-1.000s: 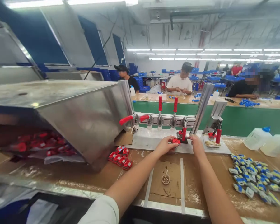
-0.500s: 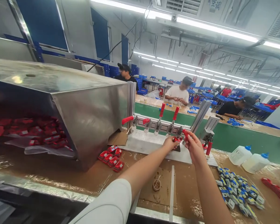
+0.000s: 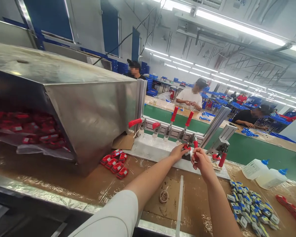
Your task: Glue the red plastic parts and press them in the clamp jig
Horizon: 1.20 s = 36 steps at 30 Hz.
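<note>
Right hand [image 3: 201, 162], fingers wrapped round toggle-clamp handle [image 3: 195, 144], has lowered it, perhaps securing red part [image 3: 187, 148]; left hand [image 3: 178, 152] there, grip unclear.

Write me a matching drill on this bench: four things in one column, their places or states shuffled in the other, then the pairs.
Things
1. Right bare hand
2. Left bare hand
3. Small round cup with a thin stick in it
4. Two translucent white plastic bottles with blue caps

Places or states
A. On a flat brown cardboard sheet
B. Behind a heap of small blue, yellow and grey blocks
C. Closed around a red clamp handle
D. At a small red part under the clamp

Pairs: 1-C, 2-D, 3-A, 4-B
</note>
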Motion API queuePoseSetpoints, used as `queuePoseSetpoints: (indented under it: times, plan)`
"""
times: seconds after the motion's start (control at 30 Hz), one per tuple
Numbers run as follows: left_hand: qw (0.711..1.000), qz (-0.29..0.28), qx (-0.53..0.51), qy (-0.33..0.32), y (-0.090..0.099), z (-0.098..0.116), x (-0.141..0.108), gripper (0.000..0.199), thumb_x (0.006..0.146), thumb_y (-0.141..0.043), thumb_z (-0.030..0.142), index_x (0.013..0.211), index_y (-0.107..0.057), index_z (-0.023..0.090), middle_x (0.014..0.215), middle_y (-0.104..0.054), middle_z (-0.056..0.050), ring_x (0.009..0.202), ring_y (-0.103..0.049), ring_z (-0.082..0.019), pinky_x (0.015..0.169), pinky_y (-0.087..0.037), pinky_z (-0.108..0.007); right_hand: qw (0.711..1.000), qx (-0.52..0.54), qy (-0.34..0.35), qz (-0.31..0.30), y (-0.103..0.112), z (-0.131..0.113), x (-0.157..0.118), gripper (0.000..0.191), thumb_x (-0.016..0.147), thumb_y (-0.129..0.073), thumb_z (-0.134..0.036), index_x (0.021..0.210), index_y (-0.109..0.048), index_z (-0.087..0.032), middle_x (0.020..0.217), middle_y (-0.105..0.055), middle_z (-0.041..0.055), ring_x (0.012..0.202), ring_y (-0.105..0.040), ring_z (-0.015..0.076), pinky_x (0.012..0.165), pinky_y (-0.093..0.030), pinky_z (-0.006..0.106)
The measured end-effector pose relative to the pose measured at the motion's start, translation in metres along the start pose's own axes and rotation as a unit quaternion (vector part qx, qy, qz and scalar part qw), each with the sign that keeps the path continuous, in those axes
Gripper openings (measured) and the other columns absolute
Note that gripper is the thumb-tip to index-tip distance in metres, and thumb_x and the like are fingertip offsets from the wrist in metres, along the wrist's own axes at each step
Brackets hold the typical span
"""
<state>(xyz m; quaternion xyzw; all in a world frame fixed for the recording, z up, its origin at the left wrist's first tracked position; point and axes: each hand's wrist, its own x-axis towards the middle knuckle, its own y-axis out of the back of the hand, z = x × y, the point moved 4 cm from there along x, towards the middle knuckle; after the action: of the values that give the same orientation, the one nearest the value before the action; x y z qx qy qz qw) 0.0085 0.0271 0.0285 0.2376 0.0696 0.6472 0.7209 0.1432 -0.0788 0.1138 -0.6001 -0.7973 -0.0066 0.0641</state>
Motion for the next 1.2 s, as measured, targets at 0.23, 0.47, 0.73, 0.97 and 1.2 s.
queuePoseSetpoints:
  times: [0.23, 0.47, 0.73, 0.97, 1.2]
  plan:
    - [1.0, -0.014, 0.012, -0.011, -0.002, -0.004, 0.003, 0.049, 0.092, -0.066, 0.037, 0.139, -0.061, 0.028, 0.127, -0.073, -0.006, 0.117, -0.067, -0.029, 0.102, -0.049, -0.038, 0.963, -0.248, 0.096, 0.033, 0.01, 0.058, 0.006, 0.039, 0.102, -0.039, -0.059, 0.114, -0.053, -0.025, 0.073, -0.049, -0.0025, 0.063, -0.049, 0.0174, 0.056, -0.041, 0.028]
    - [0.998, -0.032, 0.054, -0.022, 0.015, 0.011, -0.036, 0.056, 0.089, -0.068, 0.032, 0.143, -0.058, 0.02, 0.141, -0.064, -0.014, 0.13, -0.06, -0.031, 0.11, -0.046, -0.04, 0.866, -0.489, 0.1, 0.014, 0.021, 0.077, 0.026, 0.038, 0.103, -0.036, -0.045, 0.124, -0.06, -0.023, 0.112, -0.072, 0.0126, 0.098, -0.067, 0.0291, 0.081, -0.048, 0.04]
    - [0.926, -0.013, 0.377, -0.005, 0.201, -0.002, -0.194, 0.02, 0.081, -0.079, 0.039, 0.095, -0.077, 0.025, 0.093, -0.075, -0.007, 0.094, -0.069, -0.028, 0.088, -0.049, -0.034, 0.848, -0.504, 0.158, 0.04, -0.009, 0.051, -0.014, 0.043, 0.104, -0.04, -0.054, 0.105, -0.07, -0.023, 0.09, -0.073, 0.0088, 0.081, -0.065, 0.0257, 0.069, -0.039, 0.033]
    - [0.884, -0.142, 0.442, -0.062, 0.224, -0.02, -0.25, 0.038, 0.086, -0.077, 0.027, 0.124, -0.072, 0.029, 0.12, -0.073, -0.007, 0.114, -0.062, -0.026, 0.099, -0.043, -0.036, 0.832, -0.479, 0.167, -0.226, -0.075, 0.071, -0.055, 0.045, 0.097, -0.055, -0.051, 0.064, -0.055, -0.021, 0.065, -0.062, 0.0029, 0.062, -0.048, 0.0164, 0.061, -0.025, 0.031]
    - [0.965, -0.102, 0.209, -0.119, 0.174, 0.006, -0.222, 0.033, 0.099, -0.062, 0.033, 0.131, -0.066, 0.029, 0.127, -0.068, -0.006, 0.115, -0.064, -0.021, 0.101, -0.05, -0.034, 0.817, -0.453, 0.212, -0.286, -0.084, 0.069, -0.061, 0.032, 0.094, -0.051, -0.024, 0.062, -0.055, -0.02, 0.065, -0.064, 0.0038, 0.061, -0.048, 0.0159, 0.062, -0.022, 0.031]
